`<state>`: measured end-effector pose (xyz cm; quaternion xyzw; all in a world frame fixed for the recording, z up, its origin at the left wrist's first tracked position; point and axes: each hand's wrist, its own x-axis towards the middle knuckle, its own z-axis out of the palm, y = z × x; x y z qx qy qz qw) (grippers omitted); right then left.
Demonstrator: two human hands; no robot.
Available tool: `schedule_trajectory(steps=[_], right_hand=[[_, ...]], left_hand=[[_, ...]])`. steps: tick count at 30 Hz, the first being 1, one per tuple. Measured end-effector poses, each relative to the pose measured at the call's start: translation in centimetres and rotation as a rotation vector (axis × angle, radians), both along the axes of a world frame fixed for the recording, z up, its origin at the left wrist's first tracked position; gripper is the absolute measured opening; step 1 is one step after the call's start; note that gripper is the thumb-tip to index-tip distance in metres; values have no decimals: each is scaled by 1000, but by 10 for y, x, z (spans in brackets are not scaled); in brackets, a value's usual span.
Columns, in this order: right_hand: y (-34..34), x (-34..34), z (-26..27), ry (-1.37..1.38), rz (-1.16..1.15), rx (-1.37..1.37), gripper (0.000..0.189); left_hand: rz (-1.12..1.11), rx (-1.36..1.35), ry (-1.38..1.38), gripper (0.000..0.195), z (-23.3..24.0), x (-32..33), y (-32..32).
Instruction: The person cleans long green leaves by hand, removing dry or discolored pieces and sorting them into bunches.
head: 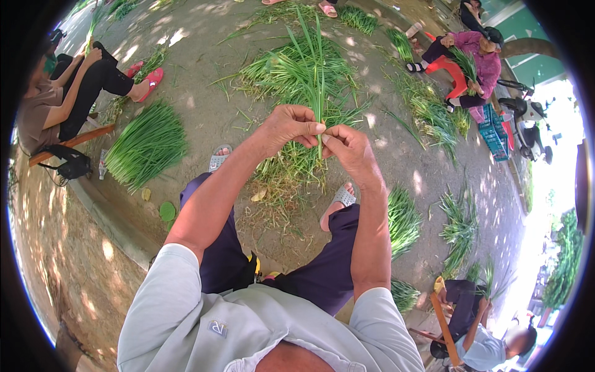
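Between thumb and fingers, my left hand [294, 124] pinches a few long green chive stalks [318, 79], their leaf tips pointing away from me. Just below that grip, my right hand [347, 149] has its thumb and forefinger closed at the pale lower end of the stalks. Past my hands lies a large loose heap of green chives [274, 69] on the pavement. Nearer to me, between my feet, is a litter of yellowed leaves and trimmings [283, 195].
A neat chive bundle [148, 144] lies at left, another [403, 223] by my right leg. Seated people hold chives at left [46, 107], upper right [483, 60] and lower right [483, 344]. A teal plastic crate [493, 132] and parked scooters [530, 116] stand at right.
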<state>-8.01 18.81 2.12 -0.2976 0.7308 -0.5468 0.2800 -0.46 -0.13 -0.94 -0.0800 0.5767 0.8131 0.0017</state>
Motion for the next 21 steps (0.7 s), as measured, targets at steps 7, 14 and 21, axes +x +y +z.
schedule_trajectory(steps=[7, 14, 21], right_hand=[[-1, 0, -4, -46, -30, -30, 17], [-1, 3, 5, -103, -24, -24, 19], [3, 2, 2, -78, 46, 7, 18]], left_hand=[[8, 19, -35, 23, 1, 1, -1], [37, 54, -42, 25, 1, 2, -4], [13, 16, -46, 23, 3, 3, -5]])
